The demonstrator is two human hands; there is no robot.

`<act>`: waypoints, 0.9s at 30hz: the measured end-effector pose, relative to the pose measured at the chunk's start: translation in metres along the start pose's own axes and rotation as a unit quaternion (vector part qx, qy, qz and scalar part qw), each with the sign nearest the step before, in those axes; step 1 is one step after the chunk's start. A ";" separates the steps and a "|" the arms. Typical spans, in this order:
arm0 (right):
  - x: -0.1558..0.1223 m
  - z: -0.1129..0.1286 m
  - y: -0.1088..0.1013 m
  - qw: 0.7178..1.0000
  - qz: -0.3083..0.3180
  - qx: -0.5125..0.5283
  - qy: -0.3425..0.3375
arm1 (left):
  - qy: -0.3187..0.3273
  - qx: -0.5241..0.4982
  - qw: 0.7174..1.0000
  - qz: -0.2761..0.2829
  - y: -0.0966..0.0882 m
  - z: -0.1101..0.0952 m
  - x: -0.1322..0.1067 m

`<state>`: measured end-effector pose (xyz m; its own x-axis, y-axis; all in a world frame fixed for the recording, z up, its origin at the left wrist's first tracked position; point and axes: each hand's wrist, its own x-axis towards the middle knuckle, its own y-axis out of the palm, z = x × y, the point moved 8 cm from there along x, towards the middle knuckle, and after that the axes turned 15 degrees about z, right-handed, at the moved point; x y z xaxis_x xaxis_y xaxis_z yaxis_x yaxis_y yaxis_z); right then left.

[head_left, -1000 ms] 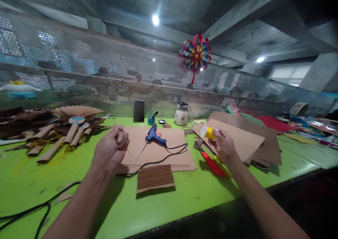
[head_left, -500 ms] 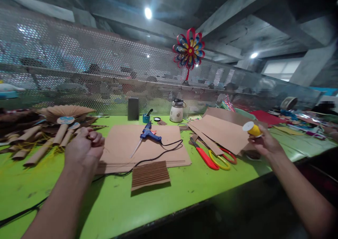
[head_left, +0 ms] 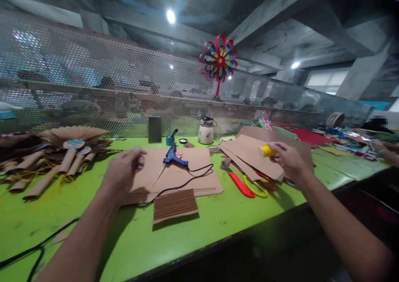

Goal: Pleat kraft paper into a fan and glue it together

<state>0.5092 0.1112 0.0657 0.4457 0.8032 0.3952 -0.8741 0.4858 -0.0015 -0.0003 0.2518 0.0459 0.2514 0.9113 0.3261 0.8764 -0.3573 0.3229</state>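
Observation:
My right hand (head_left: 285, 159) grips a spool of yellow thread (head_left: 268, 150) between thumb and fingers, held in the air over the brown cardboard sheets (head_left: 255, 155) on the right. My left hand (head_left: 126, 171) hovers above the left edge of the stacked cardboard (head_left: 187, 184), its fingers curled together. Whatever they may pinch is too small or hidden to see. Between the hands, a blue glue gun (head_left: 175, 157) lies on the stack. A piece of corrugated cardboard (head_left: 175, 206) sits in front of it.
Red-and-yellow-handled scissors (head_left: 256, 186) and a red-handled cutter (head_left: 241, 185) lie right of centre. Paper fans with tube handles (head_left: 70, 155) are heaped at the left. A white bottle (head_left: 205, 133) stands at the back. A black cord (head_left: 40, 244) crosses the green table (head_left: 187, 248).
Both hands have moved inward toward each other. The right hand brought the spool of thread leftward and tipped it; the left hand came right over the cardboard stack.

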 end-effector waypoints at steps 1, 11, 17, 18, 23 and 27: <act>-0.001 0.008 0.029 0.997 0.062 -0.053 0.009 | -0.018 0.037 0.998 0.041 0.017 0.005 -0.002; -0.044 0.106 0.228 0.878 0.318 -0.290 -0.209 | -0.054 0.748 0.655 0.094 0.060 0.006 -0.012; -0.056 0.095 0.281 0.875 0.375 -0.260 -0.165 | 0.108 0.653 0.747 -0.061 0.050 -0.039 -0.024; -0.058 0.094 0.286 0.877 0.375 -0.249 -0.168 | 0.125 0.594 0.792 -0.057 0.051 -0.042 -0.026; -0.064 0.088 0.298 0.905 0.327 -0.174 -0.212 | -0.001 0.132 0.975 0.180 0.076 -0.004 -0.021; -0.071 0.084 0.305 0.902 0.323 -0.149 -0.244 | -0.128 0.013 0.961 0.246 0.090 0.026 -0.027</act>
<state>0.1950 0.1730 0.1148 -0.3399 0.7400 0.5804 -0.7974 0.1004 -0.5951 0.0821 0.2000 0.0431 0.7282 0.6542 0.2043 0.6338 -0.7562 0.1625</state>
